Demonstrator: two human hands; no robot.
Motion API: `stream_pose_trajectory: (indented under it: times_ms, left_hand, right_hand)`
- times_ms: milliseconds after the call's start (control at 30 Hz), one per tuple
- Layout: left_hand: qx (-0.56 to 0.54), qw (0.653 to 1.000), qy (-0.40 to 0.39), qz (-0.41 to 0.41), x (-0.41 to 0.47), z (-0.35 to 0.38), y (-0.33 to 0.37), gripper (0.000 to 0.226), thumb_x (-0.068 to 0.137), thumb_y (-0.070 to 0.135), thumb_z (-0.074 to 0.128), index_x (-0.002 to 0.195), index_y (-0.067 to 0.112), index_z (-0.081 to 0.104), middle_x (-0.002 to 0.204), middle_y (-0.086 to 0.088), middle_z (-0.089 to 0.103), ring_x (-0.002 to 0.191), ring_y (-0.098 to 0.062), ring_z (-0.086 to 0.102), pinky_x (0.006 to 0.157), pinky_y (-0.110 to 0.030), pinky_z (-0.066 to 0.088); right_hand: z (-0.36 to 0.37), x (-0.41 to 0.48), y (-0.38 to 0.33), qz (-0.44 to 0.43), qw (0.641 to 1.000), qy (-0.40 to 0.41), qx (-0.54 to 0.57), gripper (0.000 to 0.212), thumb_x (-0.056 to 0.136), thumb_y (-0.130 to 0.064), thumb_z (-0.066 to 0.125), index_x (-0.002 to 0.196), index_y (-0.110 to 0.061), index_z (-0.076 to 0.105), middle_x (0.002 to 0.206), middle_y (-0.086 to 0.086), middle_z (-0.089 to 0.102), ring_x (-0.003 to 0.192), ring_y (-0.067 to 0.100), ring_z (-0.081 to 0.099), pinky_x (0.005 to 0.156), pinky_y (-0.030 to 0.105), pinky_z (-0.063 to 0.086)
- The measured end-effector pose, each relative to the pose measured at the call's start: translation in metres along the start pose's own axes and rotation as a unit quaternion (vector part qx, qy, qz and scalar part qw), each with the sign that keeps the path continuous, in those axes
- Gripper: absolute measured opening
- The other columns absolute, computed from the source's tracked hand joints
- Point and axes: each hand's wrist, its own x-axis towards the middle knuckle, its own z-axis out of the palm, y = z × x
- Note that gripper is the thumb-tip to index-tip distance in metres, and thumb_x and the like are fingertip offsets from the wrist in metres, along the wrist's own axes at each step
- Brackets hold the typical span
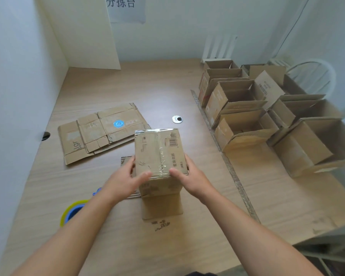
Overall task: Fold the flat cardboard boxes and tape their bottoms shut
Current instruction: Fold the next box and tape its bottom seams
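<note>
Spreading under everything you see is the wooden table (167,92), pale and grained. Along its right side stand the folded boxes (245,108), a crowded group with their top flaps open, set close against each other. On the left lies the flat cardboard (102,132), a small overlapping stack of unfolded boxes with a round blue sticker on the upper one.

Straight in front of you, near the table's middle, stands the cardboard box (157,148) you are working on. Its closed face is turned upward, with a strip of clear tape (161,154) running along the centre seam and over the far edge. Its loose flaps splay out on the table below it.

Your left hand (126,180) grips the box's left side, fingers wrapped round it and thumb on the top face. Your right hand (193,176) clamps the right side the same way, thumb laid on top near the tape.

A yellow and blue tape roll (72,213) sits by your left forearm. A round metal grommet (177,119) lies beyond the box.
</note>
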Motion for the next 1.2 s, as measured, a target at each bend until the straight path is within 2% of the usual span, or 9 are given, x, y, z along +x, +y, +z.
stream_pose_trajectory:
  times_ms: [67, 167, 300, 467, 733, 833, 933, 1033, 1200]
  left_hand:
    - [-0.005, 0.999, -0.029, 0.017, 0.002, 0.017, -0.005, 0.09, 0.071, 0.055, 0.077, 0.147, 0.043, 0.029, 0.125, 0.035, 0.058, 0.119, 0.005, 0.056, 0.099, -0.024, 0.043]
    - [-0.002, 0.999, 0.038, 0.005, -0.005, 0.033, -0.018, 0.08, 0.084, 0.038, 0.078, 0.15, 0.037, 0.034, 0.132, 0.02, 0.059, 0.123, -0.008, 0.055, 0.099, -0.025, 0.041]
    - [-0.016, 1.0, 0.007, -0.003, -0.014, 0.032, -0.024, 0.112, 0.061, 0.088, 0.061, 0.156, 0.039, 0.026, 0.145, 0.021, 0.05, 0.133, -0.004, 0.048, 0.114, -0.038, 0.04]
    - [-0.021, 1.0, 0.002, 0.009, -0.016, 0.038, -0.022, 0.113, 0.063, 0.092, 0.058, 0.157, 0.042, 0.02, 0.151, 0.021, 0.044, 0.138, -0.003, 0.043, 0.114, -0.041, 0.039]
    - [0.08, 0.996, 0.03, 0.032, -0.024, 0.043, -0.002, 0.126, 0.057, 0.104, 0.025, 0.158, 0.028, 0.02, 0.144, 0.018, 0.047, 0.13, -0.001, 0.046, 0.101, -0.009, 0.035]
    - [0.105, 0.993, 0.023, 0.056, -0.028, 0.035, -0.001, 0.109, 0.066, 0.099, 0.027, 0.153, 0.032, 0.024, 0.14, 0.031, 0.038, 0.124, 0.01, 0.043, 0.096, 0.003, 0.03]
    - [0.07, 0.996, 0.028, 0.054, -0.026, 0.032, -0.01, 0.052, 0.095, 0.051, 0.054, 0.143, 0.047, 0.035, 0.134, 0.039, 0.05, 0.124, 0.011, 0.051, 0.108, -0.022, 0.043]
    - [0.031, 0.998, 0.04, 0.037, -0.024, 0.042, -0.006, 0.045, 0.099, 0.032, 0.054, 0.137, 0.055, 0.045, 0.136, 0.023, 0.058, 0.127, 0.003, 0.053, 0.111, -0.036, 0.043]
    - [-0.069, 0.985, 0.144, -0.064, -0.028, 0.067, 0.01, 0.032, 0.107, 0.03, 0.04, 0.117, 0.053, 0.059, 0.123, 0.02, 0.064, 0.123, -0.009, 0.058, 0.104, -0.039, 0.049]
  right_hand:
    - [0.002, -0.001, 0.004, -0.018, 1.0, 0.013, 0.013, 0.048, 0.092, -0.049, 0.063, 0.138, -0.043, 0.047, 0.123, -0.02, 0.065, 0.112, 0.003, 0.061, 0.102, 0.036, 0.05]
    - [0.002, -0.003, 0.011, -0.03, 0.999, 0.004, 0.024, 0.065, 0.088, -0.063, 0.055, 0.147, -0.04, 0.042, 0.13, -0.02, 0.063, 0.116, 0.003, 0.061, 0.105, 0.036, 0.048]
    - [-0.006, -0.007, 0.024, -0.033, 0.998, -0.017, 0.049, 0.082, 0.079, -0.074, 0.051, 0.152, -0.041, 0.035, 0.135, -0.023, 0.059, 0.121, 0.002, 0.059, 0.108, 0.037, 0.046]
    - [-0.016, -0.008, 0.032, -0.048, 0.995, -0.03, 0.081, 0.065, 0.092, -0.056, 0.057, 0.152, -0.042, 0.036, 0.132, -0.026, 0.061, 0.121, -0.001, 0.058, 0.108, 0.037, 0.046]
    - [-0.037, -0.01, 0.036, -0.036, 0.992, -0.082, 0.086, 0.067, 0.081, -0.061, 0.062, 0.144, -0.047, 0.044, 0.123, -0.02, 0.066, 0.11, 0.009, 0.065, 0.098, 0.044, 0.054]
    - [-0.057, -0.006, 0.035, 0.001, 0.991, -0.131, -0.011, 0.076, 0.069, -0.073, 0.062, 0.136, -0.039, 0.051, 0.108, -0.011, 0.07, 0.098, 0.014, 0.069, 0.087, 0.044, 0.058]
    - [-0.075, 0.014, 0.029, 0.001, 0.998, -0.045, -0.031, 0.069, 0.083, -0.064, 0.066, 0.141, -0.033, 0.044, 0.125, -0.01, 0.059, 0.124, 0.02, 0.058, 0.101, 0.038, 0.047]
    - [-0.082, 0.036, 0.016, -0.036, 0.999, 0.006, -0.02, 0.09, 0.087, -0.047, 0.073, 0.158, -0.028, 0.02, 0.157, -0.002, 0.028, 0.147, 0.015, 0.025, 0.116, 0.034, 0.023]
    - [-0.09, 0.064, 0.0, -0.037, 0.992, 0.01, -0.118, 0.064, 0.089, -0.044, 0.07, 0.146, -0.028, 0.047, 0.132, 0.005, 0.053, 0.125, 0.021, 0.051, 0.103, 0.033, 0.039]
